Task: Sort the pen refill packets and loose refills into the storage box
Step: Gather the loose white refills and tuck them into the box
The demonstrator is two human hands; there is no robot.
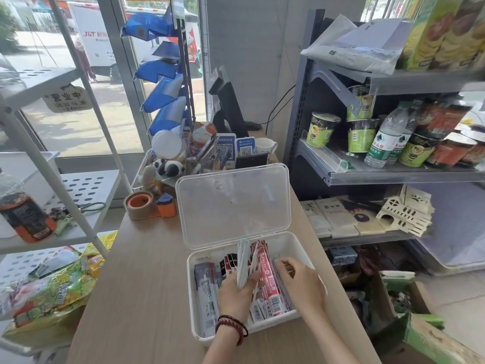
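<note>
A white storage box (pixel 193 282) sits on the wooden counter with its clear lid (pixel 233 203) standing open behind it. Inside lie red refill packets (pixel 269 282), grey and white packets (pixel 207 287) at the left, and dark ones (pixel 229 261) near the back. My left hand (pixel 236 292) is in the box and grips a bundle of white refills (pixel 243 261) that stands upright. My right hand (pixel 301 283) reaches into the right side of the box, fingers curled down onto the packets there; what they hold is hidden.
Behind the box stand a tape roll (pixel 138 204), an orange dispenser (pixel 166 206) and a clear tray of trinkets (pixel 168 164). A grey shelf with cup noodles and bottles (pixel 388 143) is on the right. A white rack (pixel 86 195) and snack bags (pixel 52 282) are at left.
</note>
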